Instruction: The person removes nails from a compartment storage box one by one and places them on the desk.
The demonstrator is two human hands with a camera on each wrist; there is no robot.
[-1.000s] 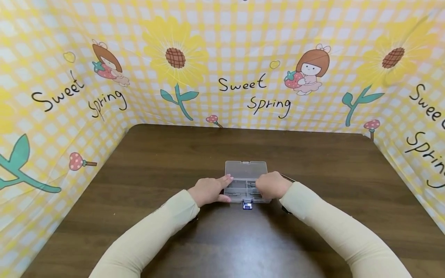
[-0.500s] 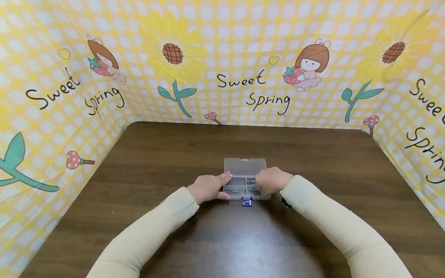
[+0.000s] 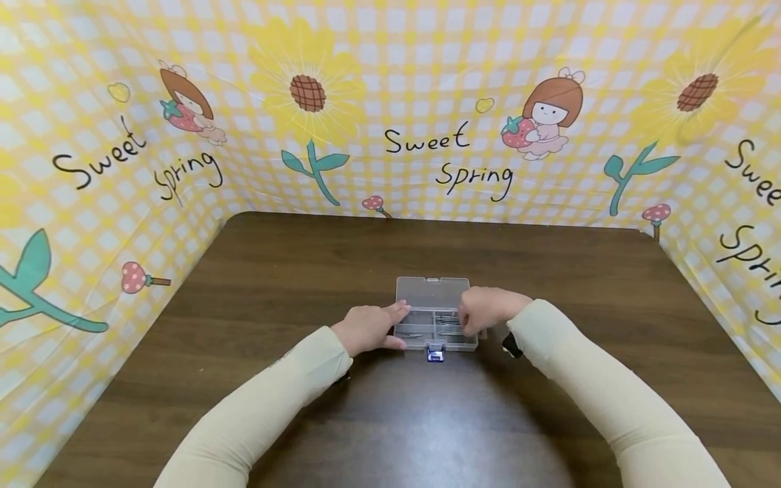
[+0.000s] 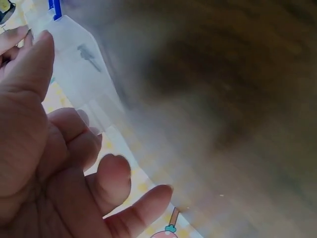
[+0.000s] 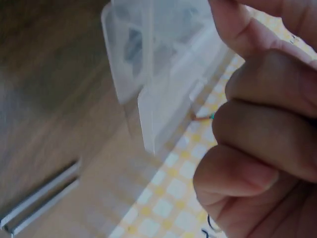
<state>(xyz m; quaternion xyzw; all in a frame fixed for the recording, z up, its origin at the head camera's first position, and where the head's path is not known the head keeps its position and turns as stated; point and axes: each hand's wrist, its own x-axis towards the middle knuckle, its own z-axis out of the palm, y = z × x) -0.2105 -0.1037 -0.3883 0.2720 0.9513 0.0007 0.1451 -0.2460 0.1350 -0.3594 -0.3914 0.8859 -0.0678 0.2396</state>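
Observation:
A clear plastic compartment box (image 3: 415, 347) lies on the table with its lid (image 3: 430, 293) folded back and a blue latch (image 3: 435, 355) hanging at the front. Thin silvery metal pieces (image 3: 448, 320) lie in its compartments, too small to name. My left hand (image 3: 366, 328) grips the box's left end, thumb at the front corner and fingers at the back. In the left wrist view its other fingers (image 4: 113, 178) are bent loosely. My right hand (image 3: 491, 308) has curled fingers (image 5: 237, 171), their tips over the right compartments. Anything between those tips is hidden.
A clear tab (image 5: 163, 124) sticks out at the box's right end. Two blurred parallel metal bars (image 5: 42, 201) show on the table in the right wrist view. Brown wood table (image 3: 281, 264) surrounds the box, backed by yellow checked cloth (image 3: 421, 61).
My right hand has shifted right and slightly up, uncovering more of the right compartments and their metal pieces. My left hand stays on the box. The head view has shifted slightly.

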